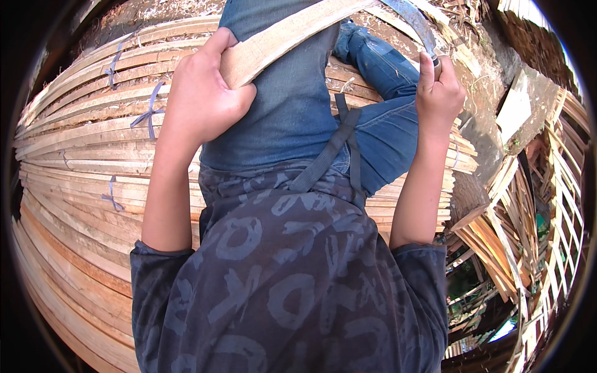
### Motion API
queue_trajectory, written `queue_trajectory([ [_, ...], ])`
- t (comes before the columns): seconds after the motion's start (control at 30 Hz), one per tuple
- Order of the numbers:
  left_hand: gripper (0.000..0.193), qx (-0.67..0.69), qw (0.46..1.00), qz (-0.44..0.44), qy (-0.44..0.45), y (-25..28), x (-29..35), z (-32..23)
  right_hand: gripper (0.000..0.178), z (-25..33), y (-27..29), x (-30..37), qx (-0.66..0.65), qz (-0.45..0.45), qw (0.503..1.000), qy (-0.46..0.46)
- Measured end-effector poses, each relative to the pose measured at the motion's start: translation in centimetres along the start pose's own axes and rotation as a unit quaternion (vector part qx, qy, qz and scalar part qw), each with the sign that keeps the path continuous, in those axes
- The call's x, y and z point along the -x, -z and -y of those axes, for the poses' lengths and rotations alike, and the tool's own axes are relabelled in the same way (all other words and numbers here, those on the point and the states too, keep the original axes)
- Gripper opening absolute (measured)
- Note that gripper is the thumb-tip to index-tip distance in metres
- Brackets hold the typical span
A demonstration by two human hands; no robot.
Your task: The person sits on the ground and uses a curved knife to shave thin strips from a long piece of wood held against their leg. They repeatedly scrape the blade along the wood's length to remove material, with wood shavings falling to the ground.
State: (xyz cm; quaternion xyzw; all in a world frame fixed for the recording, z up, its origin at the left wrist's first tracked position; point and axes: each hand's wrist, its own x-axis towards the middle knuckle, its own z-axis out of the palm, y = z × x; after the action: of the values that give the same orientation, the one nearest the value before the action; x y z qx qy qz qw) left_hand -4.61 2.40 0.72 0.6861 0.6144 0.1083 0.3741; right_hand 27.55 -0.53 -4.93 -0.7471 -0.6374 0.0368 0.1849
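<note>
In the head view, the left hand (202, 90) grips the near end of a pale wooden slat (286, 38), which slants across the blue jeans (273, 118). The right hand (439, 93) is closed around the handle (436, 61) of a curved blade (415, 22) (whether it touches the slat's far end is hard to tell near the upper edge). Tied wooden strips (81, 158) lie at left.
</note>
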Motion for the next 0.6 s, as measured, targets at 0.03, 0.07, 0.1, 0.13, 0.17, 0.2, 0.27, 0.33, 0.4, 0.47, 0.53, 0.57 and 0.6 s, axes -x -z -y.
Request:
queue_trajectory([
  [0.03,0.034,-0.007,1.000,-0.004,0.002,-0.2,0.0,0.0,0.044,-0.6,0.0,0.0,-0.015,-0.010,1.000,0.010],
  [0.07,0.034,-0.015,1.000,-0.008,0.003,-0.3,0.1,0.0,0.044,-0.9,0.2,0.0,-0.012,-0.003,1.000,-0.005],
  [0.1,0.034,-0.016,1.000,-0.009,0.000,-0.3,0.0,0.1,0.044,-1.1,0.6,0.1,-0.010,0.004,1.000,-0.019],
  [0.13,0.034,-0.018,1.000,-0.009,-0.002,-0.1,-0.1,0.1,0.045,-1.1,0.9,0.3,-0.008,0.013,0.999,-0.034],
  [0.17,0.034,-0.020,1.000,-0.008,-0.004,-0.1,-0.2,0.2,0.044,-0.9,0.9,0.7,-0.035,0.019,0.998,-0.051],
  [0.2,0.034,-0.022,1.000,-0.010,-0.005,-0.2,-0.1,0.3,0.044,-0.3,0.9,1.2,-0.062,0.026,0.995,-0.068],
  [0.27,0.034,-0.026,1.000,-0.013,-0.011,-0.3,-0.3,0.6,0.043,0.9,0.8,1.9,-0.103,0.029,0.990,-0.089],
  [0.33,0.034,-0.018,1.000,-0.009,-0.010,-0.2,-0.4,0.9,0.043,1.9,0.7,2.6,-0.135,0.029,0.986,-0.095],
  [0.4,0.034,-0.013,1.000,-0.003,-0.006,-0.1,-0.3,1.1,0.042,2.5,0.4,3.0,-0.166,0.005,0.982,-0.091],
  [0.47,0.033,-0.012,1.000,0.001,-0.004,0.0,-0.5,1.0,0.042,2.5,0.2,2.9,-0.179,0.007,0.980,-0.092],
  [0.53,0.032,-0.025,1.000,0.005,-0.007,0.1,-0.4,1.0,0.043,1.7,-0.4,2.9,-0.230,0.057,0.966,-0.105],
  [0.57,0.031,-0.031,0.999,0.007,-0.009,0.1,-0.5,1.0,0.043,1.4,-0.5,3.0,-0.256,0.082,0.957,-0.111],
  [0.6,0.031,-0.025,1.000,0.005,-0.007,0.2,-0.5,0.8,0.044,1.5,-0.6,3.0,-0.327,0.123,0.923,-0.159],
])
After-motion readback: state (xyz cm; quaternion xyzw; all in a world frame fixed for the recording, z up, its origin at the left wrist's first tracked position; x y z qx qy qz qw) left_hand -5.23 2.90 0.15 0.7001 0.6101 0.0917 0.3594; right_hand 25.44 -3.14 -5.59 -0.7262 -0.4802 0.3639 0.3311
